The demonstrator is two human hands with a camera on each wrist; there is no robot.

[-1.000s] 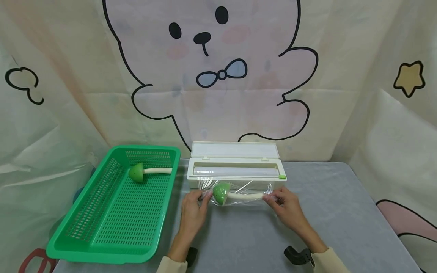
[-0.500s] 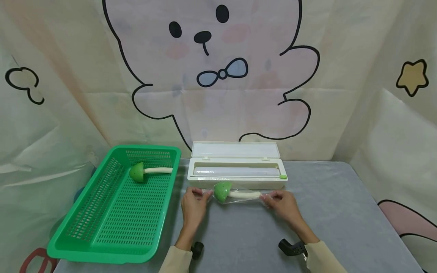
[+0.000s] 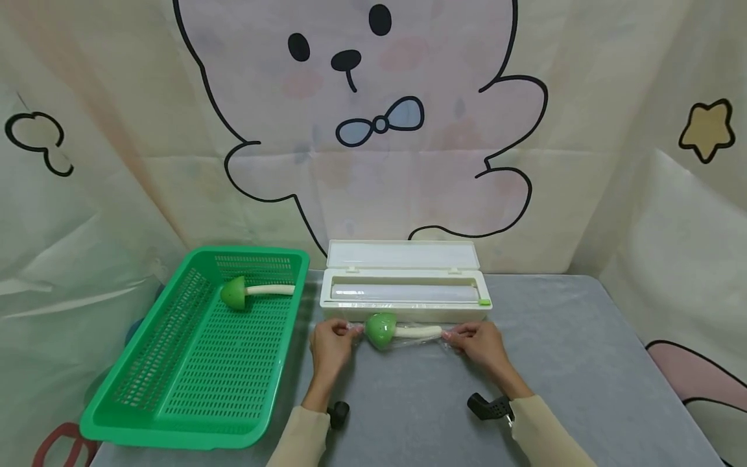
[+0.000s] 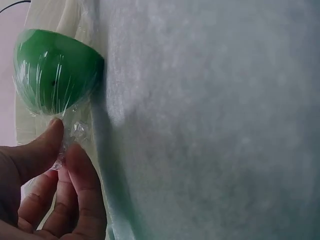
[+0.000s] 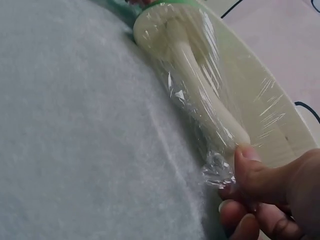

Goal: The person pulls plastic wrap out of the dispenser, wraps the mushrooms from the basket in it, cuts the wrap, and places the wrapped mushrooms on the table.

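A toy mushroom with a green cap (image 3: pixel 381 331) and long white stem (image 5: pixel 210 105) lies sideways inside clear plastic wrap (image 5: pixel 175 92), just in front of a white wrap dispenser (image 3: pixel 405 314). My left hand (image 3: pixel 331 347) pinches the gathered wrap between thumb and index finger beside the cap; the left wrist view shows the bunched film (image 4: pixel 77 131) there. At the stem's end my right hand (image 3: pixel 481 347) pinches the other twisted end of the wrap, its thumb touching the stem tip. The dispenser's lid (image 3: pixel 403 255) stands open behind it, with a film roll (image 3: pixel 403 293) inside.
To the left stands a green perforated basket (image 3: pixel 265 389) holding a second green-capped mushroom (image 3: pixel 235 294). A grey cloth (image 3: pixel 420 415) covers the table. Behind it hangs a printed curtain (image 3: pixel 438 194) with a bear drawing.
The wrap, spread loosely against the dispenser a second ago, is now drawn in narrower around the mushroom. My right hand has shifted slightly left, and the cap has turned a little.
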